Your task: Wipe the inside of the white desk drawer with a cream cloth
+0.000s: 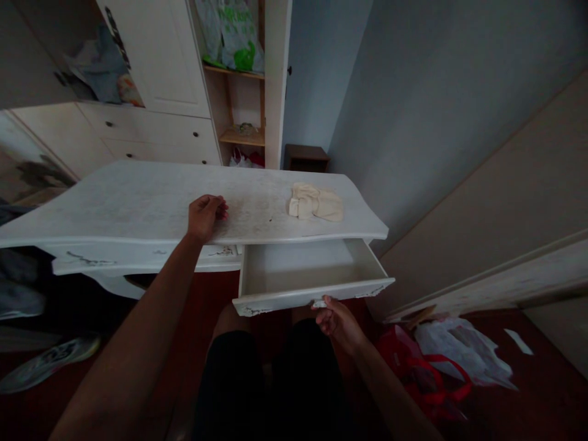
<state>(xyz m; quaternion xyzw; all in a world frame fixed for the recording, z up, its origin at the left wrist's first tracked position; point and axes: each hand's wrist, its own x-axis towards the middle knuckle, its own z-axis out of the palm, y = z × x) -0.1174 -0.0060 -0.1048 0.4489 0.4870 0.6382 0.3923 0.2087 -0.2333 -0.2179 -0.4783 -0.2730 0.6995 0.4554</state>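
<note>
With the left hand (206, 217) loosely curled over the desk (138, 190), contents indiscernible, the right hand (339, 322) pinched the knob (319, 304) of the drawer (307, 260), open at the desk's 4 o'clock, which an over-hard pull could have unseated onto the knees (231, 321).

dim, flat grey light here, the white desktop (252, 199) catching most of it; soft shade fills the open drawer (305, 263), and at six o'clock the shorts (271, 386) sink almost to black. wide-angle stretch lengthens the shoe (55, 361) at eight; lettering on the bag (239, 37) near eleven looks soft.
</note>
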